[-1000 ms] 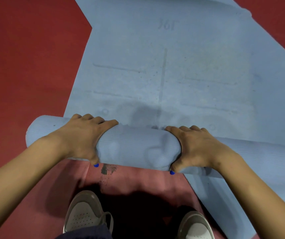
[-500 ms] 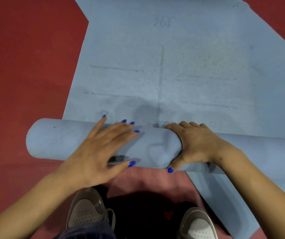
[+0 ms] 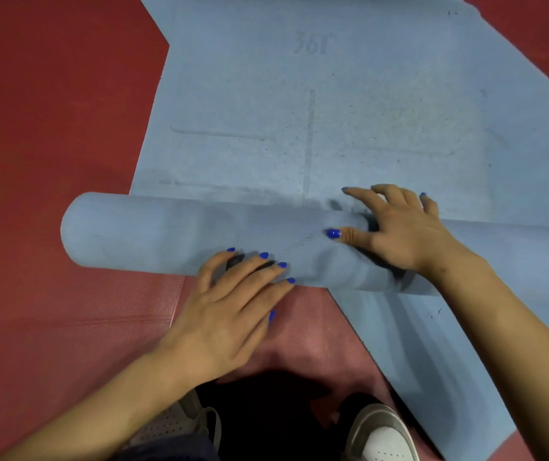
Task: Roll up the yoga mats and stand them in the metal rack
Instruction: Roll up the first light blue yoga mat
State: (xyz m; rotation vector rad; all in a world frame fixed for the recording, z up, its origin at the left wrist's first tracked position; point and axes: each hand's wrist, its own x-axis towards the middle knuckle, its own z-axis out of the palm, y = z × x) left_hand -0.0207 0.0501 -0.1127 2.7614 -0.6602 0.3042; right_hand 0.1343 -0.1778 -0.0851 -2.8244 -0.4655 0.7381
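Note:
A light blue yoga mat (image 3: pixel 333 104) lies on the red floor, its near part wound into a thick roll (image 3: pixel 153 231) that runs from left to right across the view. My left hand (image 3: pixel 230 311) has its fingers straight, fingertips pressing on the near side of the roll. My right hand (image 3: pixel 399 227) lies flat over the top of the roll, fingers spread and reaching onto the flat mat beyond. The right end of the roll runs out of view. No metal rack is in view.
A second blue mat (image 3: pixel 432 361) lies flat under the roll at the lower right. A pinkish-red mat (image 3: pixel 107 314) lies on the floor (image 3: pixel 50 111) under my left hand. My white shoes (image 3: pixel 383 434) stand at the bottom edge.
Both hands let go of their curled hold on the roll and opened. The left hand slid back to the near side, the right hand reached forward over the top. The roll moved slightly away.

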